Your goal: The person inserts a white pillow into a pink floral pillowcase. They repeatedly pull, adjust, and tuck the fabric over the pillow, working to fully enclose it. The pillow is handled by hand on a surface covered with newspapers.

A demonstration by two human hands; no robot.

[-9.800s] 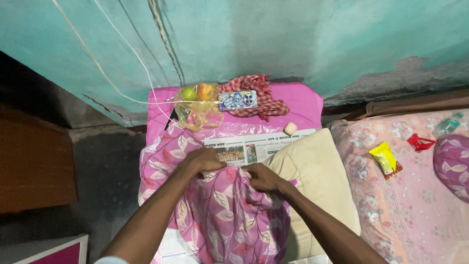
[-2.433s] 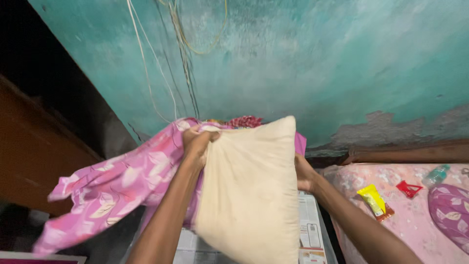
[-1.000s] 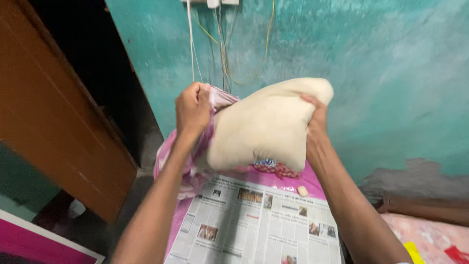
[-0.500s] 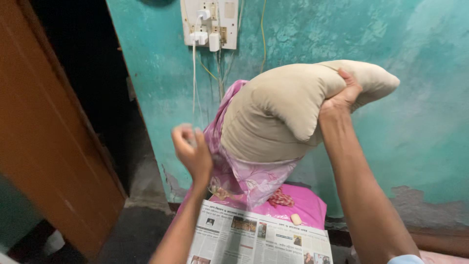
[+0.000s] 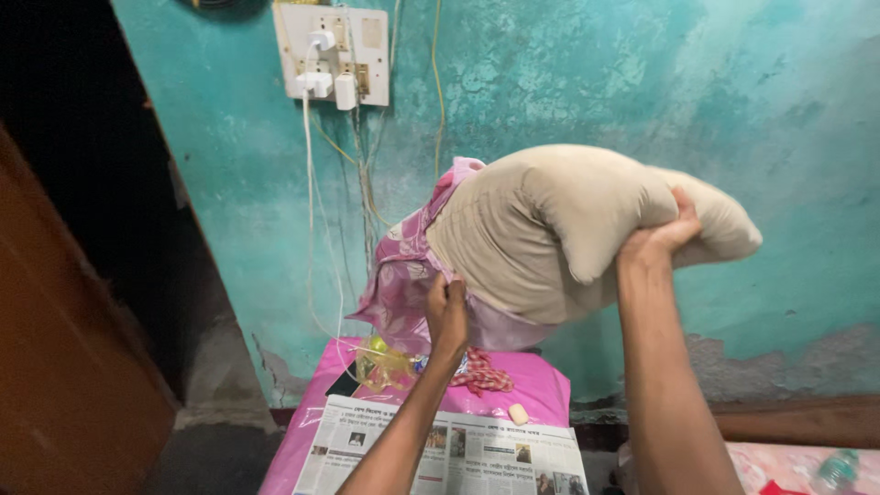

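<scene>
1. Since half a second ago the left hand (image 5: 447,310) has risen from open air below the pillow (image 5: 568,229) to the pillow's lower left edge, where it now pinches the pink leaf-print pillowcase (image 5: 414,275); the pillow itself has dropped slightly and levelled out.
2. Held up in front of the teal wall (image 5: 568,82), the cream pillow lies with its long axis roughly level, running from the covered end at the left to the bare end at the right.
3. Closed around a fold of the bare end, the right hand (image 5: 662,240) grips from beneath, thumb up over the bulge, and appears to carry the weight.
4. At the pillow's left end the pillowcase covers only a short stretch; its mouth sits bunched just where the left hand's fingers close on the fabric.
5. From the left hand's grip the uncovered length of pillow lies to the right, toward the right hand, so the case's open edge faces along the pillow's long axis.
6. Below the pillow lie a spread newspaper (image 5: 458,454) and a pink-covered surface (image 5: 532,385); the wall socket board (image 5: 332,53) is above the pillow's left end.
</scene>
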